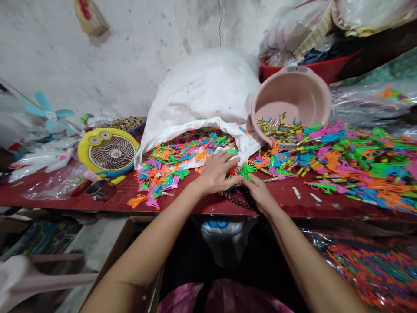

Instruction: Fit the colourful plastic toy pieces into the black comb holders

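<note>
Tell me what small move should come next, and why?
Perhaps draw the left hand toward the dark mesh basket, bringing plastic pieces: that hand is by the open mouth of the white sack, and the basket sits close to the right hand.

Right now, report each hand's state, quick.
Left hand: open, fingers extended over colourful plastic pieces; underside hidden.
Right hand: beside the black mesh basket; cannot tell whether it grips anything.
</note>
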A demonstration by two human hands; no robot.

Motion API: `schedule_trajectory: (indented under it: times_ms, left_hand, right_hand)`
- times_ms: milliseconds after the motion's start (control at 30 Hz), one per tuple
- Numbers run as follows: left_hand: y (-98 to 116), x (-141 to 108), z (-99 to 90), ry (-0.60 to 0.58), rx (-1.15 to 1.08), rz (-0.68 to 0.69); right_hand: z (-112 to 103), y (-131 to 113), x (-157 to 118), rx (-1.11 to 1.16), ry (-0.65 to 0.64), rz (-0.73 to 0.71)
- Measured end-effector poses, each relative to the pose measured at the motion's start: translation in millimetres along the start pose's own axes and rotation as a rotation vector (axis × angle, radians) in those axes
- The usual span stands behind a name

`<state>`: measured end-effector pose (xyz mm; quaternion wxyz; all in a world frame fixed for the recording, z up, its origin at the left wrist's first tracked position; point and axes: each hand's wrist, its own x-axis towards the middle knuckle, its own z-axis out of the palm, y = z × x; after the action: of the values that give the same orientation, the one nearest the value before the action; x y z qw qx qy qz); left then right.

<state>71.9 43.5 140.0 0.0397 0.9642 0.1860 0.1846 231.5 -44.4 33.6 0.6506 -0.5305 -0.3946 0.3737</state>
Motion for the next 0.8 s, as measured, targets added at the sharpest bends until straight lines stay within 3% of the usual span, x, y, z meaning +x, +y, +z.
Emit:
schedule_trajectory:
  times_ms: [100, 200, 400, 500, 567, 700, 800]
  left_hand:
    - [0, 7, 1.8, -0.089, 0.019, -0.005]
    - [-1, 7, 3.8, -0.099, 0.028, -0.012]
    - [-3, 7, 8.1, -0.089, 0.018, -0.024]
    - [-2, 8, 8.6, -0.089, 0.034, -0.039]
    - [-1, 8, 8.6, -0.091, 0.049, -0.059]
    - [-3, 9, 9.7, -0.084, 0.069, -0.099]
    - [-6, 10, 11.6, -0.082, 0.071, -0.102]
  right_hand:
    - [-7, -5, 0, 0.162, -0.038, 0.099]
    - [-17, -5, 0, 0.267, -0.091, 0.127]
    - [-19, 0, 7, 0.298, -0.022, 0.168]
    - [-12, 4, 9, 0.257, -0.033, 0.089]
    - [-12, 8, 8, 0.202, 0.039, 0.014]
    - [-24, 24, 6, 0.079, 0.187, -0.09]
    - [-34, 35, 5, 0.01, 0.186, -0.13]
